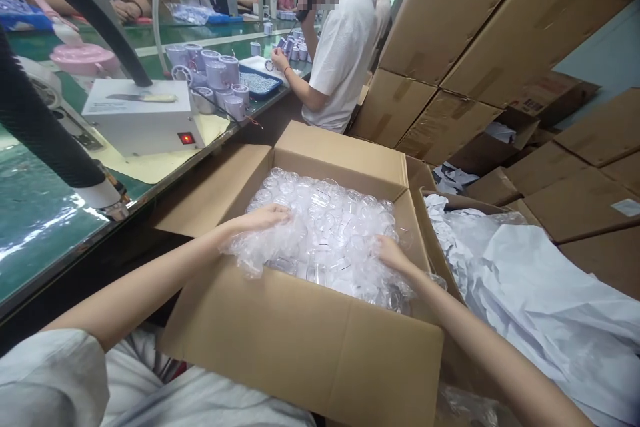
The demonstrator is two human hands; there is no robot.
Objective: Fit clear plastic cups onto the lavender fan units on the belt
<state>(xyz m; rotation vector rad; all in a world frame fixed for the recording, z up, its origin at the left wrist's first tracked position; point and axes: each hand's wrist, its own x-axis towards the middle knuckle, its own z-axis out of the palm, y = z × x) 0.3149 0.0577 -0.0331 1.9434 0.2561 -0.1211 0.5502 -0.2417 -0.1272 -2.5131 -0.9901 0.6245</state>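
Observation:
An open cardboard box (300, 330) stands in front of me, filled with clear, round-edged plastic pieces (325, 213) whose exact kind I cannot make out. At the box's left side my left hand (270, 215) is closed on crumpled clear plastic film (255, 250), which hangs over the inner edge. My right hand (391, 253), by the right wall, grips more of the clear film with curled fingers. The film lies bunched between and below both hands, over part of the pieces.
On the green workbench (35, 227) at left are a white machine (143, 117) with a lit red switch, a knife (150, 98), lilac cups (217, 73) and a blue tray (260, 82). A person (345, 40) stands beyond the box. White paper (530, 280) and stacked cartons (450, 27) occupy the right.

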